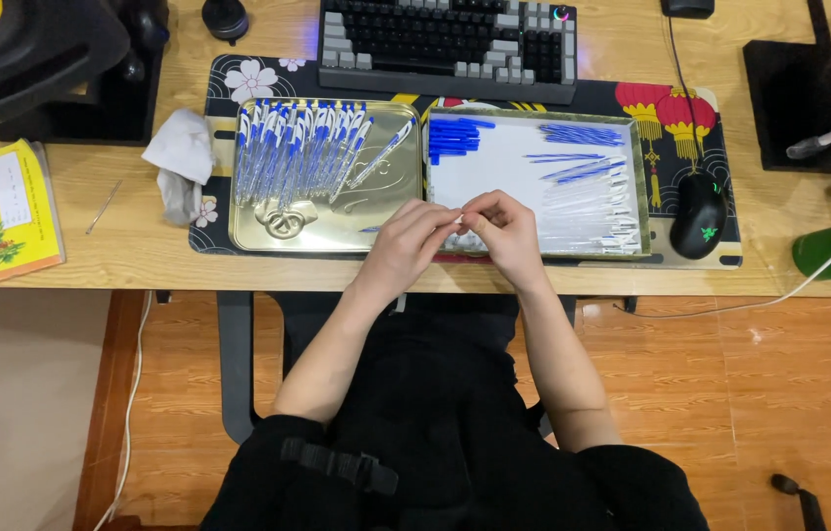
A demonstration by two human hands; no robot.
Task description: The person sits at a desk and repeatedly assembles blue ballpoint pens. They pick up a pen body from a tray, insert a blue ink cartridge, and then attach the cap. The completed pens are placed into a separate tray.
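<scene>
Left hand: the left hand (414,236) is held above the near edge of the two trays, its grip closed on one end of a small clear pen part (459,217).
Right hand: the right hand (506,228) is met fingertip to fingertip with the left, its grip pinched shut on the other end of the same part.
Pen part: it is held between both hands, just over the seam between the trays; what kind of part it is cannot be told.
Gold tray: a gold metal tray (337,231) is laid on the left, and a row of assembled blue-and-white pens (299,147) is kept in it.
White-lined tray: a white-lined tray (494,157) is set just beside it, with blue pen caps (455,136), blue refills (578,134) and clear barrels (588,211) sorted inside.
Worktop: both trays are carried on a patterned desk mat (676,108) on the wooden worktop (111,251), between a keyboard (447,44) and the person.
Nearby: a black mouse (699,214) is seen to the right, a crumpled white cloth (179,157) to the left.
</scene>
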